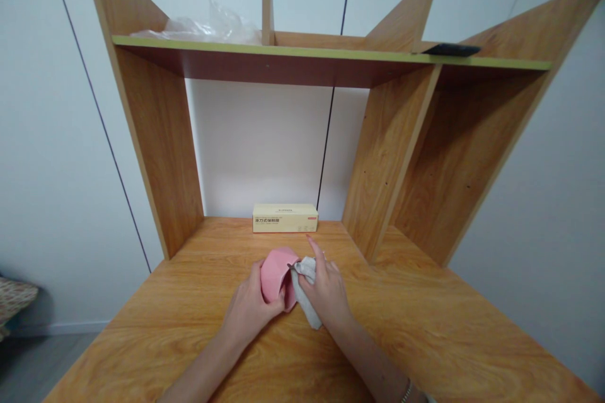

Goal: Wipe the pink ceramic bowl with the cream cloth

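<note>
Hands meet mid-way across the desk: left hand curled around a tilted pink bowl, right hand pinching a grey cloth against it; a firm, steady hold should keep wiping even.

Box behind bowl and cloth, on desk

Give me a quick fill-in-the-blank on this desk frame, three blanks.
1. The bowl in the left hand is ____.
2. The cloth in the right hand is ____.
3. The crumpled clear plastic lies at the ____ end of the upper shelf.
Missing words: pink; grey; left.
</note>
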`<state>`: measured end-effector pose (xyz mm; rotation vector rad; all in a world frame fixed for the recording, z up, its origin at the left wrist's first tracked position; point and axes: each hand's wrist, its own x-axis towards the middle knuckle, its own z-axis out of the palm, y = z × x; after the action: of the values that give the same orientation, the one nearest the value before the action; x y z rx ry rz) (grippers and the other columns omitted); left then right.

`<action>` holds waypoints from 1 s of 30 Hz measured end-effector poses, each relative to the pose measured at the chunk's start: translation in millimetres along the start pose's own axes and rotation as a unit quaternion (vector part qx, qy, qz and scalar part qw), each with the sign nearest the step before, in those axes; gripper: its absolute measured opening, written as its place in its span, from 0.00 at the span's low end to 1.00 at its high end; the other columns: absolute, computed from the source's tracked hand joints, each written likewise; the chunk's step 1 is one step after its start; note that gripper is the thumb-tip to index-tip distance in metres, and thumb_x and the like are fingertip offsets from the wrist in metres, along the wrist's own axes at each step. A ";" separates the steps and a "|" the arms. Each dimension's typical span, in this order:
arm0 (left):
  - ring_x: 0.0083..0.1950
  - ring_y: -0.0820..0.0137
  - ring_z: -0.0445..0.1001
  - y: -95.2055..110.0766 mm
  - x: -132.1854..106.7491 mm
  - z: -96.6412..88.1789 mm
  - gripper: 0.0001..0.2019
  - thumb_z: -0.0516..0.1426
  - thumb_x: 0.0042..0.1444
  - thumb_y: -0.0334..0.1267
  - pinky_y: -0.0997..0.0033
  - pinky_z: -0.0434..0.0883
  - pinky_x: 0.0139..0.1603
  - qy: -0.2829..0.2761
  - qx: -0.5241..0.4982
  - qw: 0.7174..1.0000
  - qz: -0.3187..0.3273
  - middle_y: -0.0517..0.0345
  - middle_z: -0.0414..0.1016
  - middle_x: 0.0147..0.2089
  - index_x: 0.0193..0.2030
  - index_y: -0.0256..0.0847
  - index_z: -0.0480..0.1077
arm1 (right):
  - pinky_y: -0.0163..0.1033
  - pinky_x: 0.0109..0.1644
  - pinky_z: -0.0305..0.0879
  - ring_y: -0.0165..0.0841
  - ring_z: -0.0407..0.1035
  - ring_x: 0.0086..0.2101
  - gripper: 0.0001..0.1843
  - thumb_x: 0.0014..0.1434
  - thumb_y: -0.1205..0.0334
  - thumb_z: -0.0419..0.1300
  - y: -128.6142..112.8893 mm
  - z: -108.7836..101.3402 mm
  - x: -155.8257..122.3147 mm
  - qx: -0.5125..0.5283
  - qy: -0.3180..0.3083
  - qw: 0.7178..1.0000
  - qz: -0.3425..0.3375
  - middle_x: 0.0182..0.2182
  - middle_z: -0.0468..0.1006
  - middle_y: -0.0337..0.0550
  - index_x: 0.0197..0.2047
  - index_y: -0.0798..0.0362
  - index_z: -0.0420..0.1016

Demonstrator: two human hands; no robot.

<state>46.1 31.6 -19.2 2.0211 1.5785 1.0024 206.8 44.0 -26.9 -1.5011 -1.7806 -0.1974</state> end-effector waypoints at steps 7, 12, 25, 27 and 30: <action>0.46 0.58 0.71 3.6 -4.5 1.9 0.30 0.56 0.44 0.44 0.64 0.66 0.45 -0.020 0.012 0.998 0.060 0.49 0.70 0.50 0.55 0.42 0.55 | 0.36 0.30 0.58 0.38 0.69 0.29 0.39 0.49 0.61 0.55 5.4 4.9 -1.6 -0.008 -0.068 0.994 0.089 0.27 0.74 0.44 0.62 0.56 0.43; 0.52 0.59 0.67 -4.1 -0.4 -0.4 0.32 0.55 0.47 0.46 0.63 0.63 0.51 -0.022 -0.032 0.997 0.073 0.48 0.65 0.55 0.58 0.39 0.52 | 0.33 0.27 0.59 0.34 0.68 0.25 0.35 0.50 0.64 0.51 10.9 11.2 -5.2 0.115 -0.066 0.983 0.125 0.25 0.73 0.40 0.61 0.56 0.44; 0.39 0.67 0.69 -7.5 -2.9 10.5 0.25 0.56 0.48 0.46 0.67 0.68 0.39 -0.029 -0.169 0.982 0.078 0.54 0.69 0.40 0.50 0.37 0.54 | 0.38 0.47 0.63 0.34 0.66 0.46 0.36 0.50 0.55 0.54 10.4 22.4 1.4 0.361 -0.031 0.918 0.163 0.49 0.69 0.51 0.59 0.55 0.47; 0.34 0.68 0.69 -9.1 -1.4 9.6 0.24 0.56 0.47 0.46 0.68 0.67 0.35 -0.013 -0.142 0.988 0.067 0.55 0.70 0.36 0.48 0.37 0.55 | 0.39 0.45 0.64 0.35 0.67 0.44 0.37 0.48 0.54 0.56 8.7 19.9 2.4 0.332 -0.040 0.926 0.173 0.47 0.70 0.52 0.59 0.57 0.48; 0.35 0.66 0.70 -10.1 -0.1 8.3 0.23 0.57 0.45 0.45 0.68 0.67 0.34 -0.001 -0.103 0.993 0.057 0.54 0.71 0.36 0.46 0.37 0.57 | 0.38 0.37 0.65 0.35 0.71 0.35 0.38 0.47 0.54 0.57 10.2 15.2 2.9 0.246 -0.038 0.950 0.186 0.39 0.75 0.49 0.59 0.57 0.49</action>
<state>45.4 35.4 -31.7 1.9860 1.3114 1.1552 208.9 57.9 -39.0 -1.4446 -1.4256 0.4684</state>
